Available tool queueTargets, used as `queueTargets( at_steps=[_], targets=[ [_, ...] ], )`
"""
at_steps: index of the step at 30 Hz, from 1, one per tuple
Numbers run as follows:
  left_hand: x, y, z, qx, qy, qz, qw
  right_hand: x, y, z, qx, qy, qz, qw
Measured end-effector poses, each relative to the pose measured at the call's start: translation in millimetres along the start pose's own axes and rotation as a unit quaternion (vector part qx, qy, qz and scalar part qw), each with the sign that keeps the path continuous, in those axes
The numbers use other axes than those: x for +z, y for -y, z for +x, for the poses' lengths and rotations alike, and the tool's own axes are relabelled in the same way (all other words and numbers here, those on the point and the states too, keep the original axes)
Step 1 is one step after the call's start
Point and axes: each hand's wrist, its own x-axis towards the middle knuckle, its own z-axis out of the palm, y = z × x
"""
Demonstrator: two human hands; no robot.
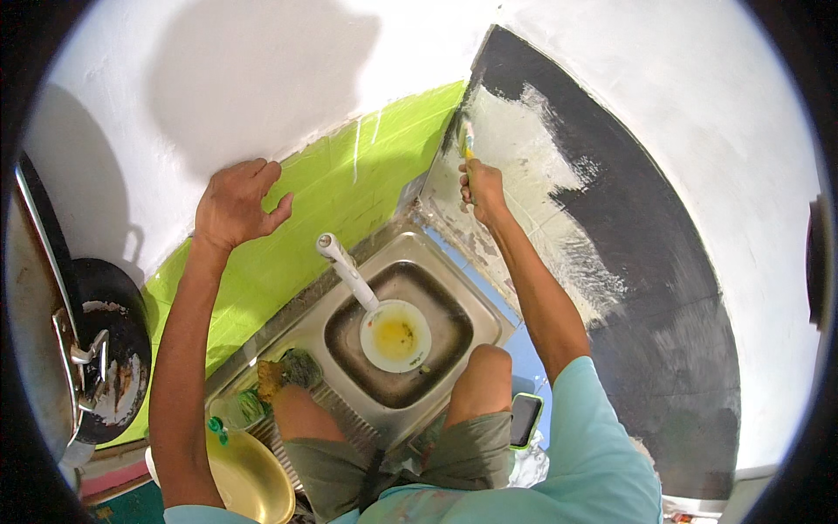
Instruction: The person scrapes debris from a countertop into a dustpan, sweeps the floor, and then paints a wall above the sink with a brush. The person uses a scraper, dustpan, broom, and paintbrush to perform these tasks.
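My right hand [483, 188] grips a paintbrush [468, 139] with a yellow part showing above my fingers. Its bristles meet the wall near the corner, on a pale painted patch [517, 170] with ragged, streaky edges. Around that patch the wall panel is black [655, 262]. My left hand [239, 200] holds nothing; it rests against the white wall [314, 72] at the upper edge of the lime-green tiles [340, 177], thumb spread from the fingers. White drips run down those green tiles.
Below me is a stainless steel sink [409, 243] with a white faucet [347, 272] and a bowl of yellowish liquid [396, 335]. My knees are over the counter. Blackened pans [118, 367] hang at left, above a gold-coloured basin [255, 478]. A phone [526, 420] lies near my right thigh.
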Motion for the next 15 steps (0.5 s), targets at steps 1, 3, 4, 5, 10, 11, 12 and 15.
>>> queueTargets(
  at_steps=[1, 3, 4, 5, 10, 11, 12, 15],
  targets=[
    [1, 0, -1, -0.001, -0.005, -0.005, 1.000, 1, -1, -5, -0.021, 0.003, -0.001, 1.000],
    [0, -1, 0, 0.000, -0.018, -0.017, 1.000, 3, -3, -13, -0.065, 0.007, -0.001, 0.998],
    [0, -1, 1, 0.001, -0.010, -0.010, 1.000, 2, -6, -12, -0.074, 0.004, -0.025, 0.997],
    [-1, 0, 0, 0.002, -0.002, -0.002, 1.000, 1, -12, -9, -0.082, 0.001, -0.049, 0.995],
    [3, 1, 1, 0.011, 0.000, -0.002, 1.000, -7, -11, 21, -0.276, -0.091, -0.221, 0.931],
    [4, -1, 3, 0.010, -0.005, -0.010, 1.000, -12, -6, 32, -0.313, -0.118, -0.247, 0.909],
    [4, -2, 5, 0.007, -0.009, -0.014, 1.000, -13, -3, 41, -0.350, -0.142, -0.271, 0.885],
    [-1, 0, -1, -0.008, 0.010, 0.018, 1.000, 6, 24, 35, -0.341, -0.146, -0.296, 0.880]
  ],
)
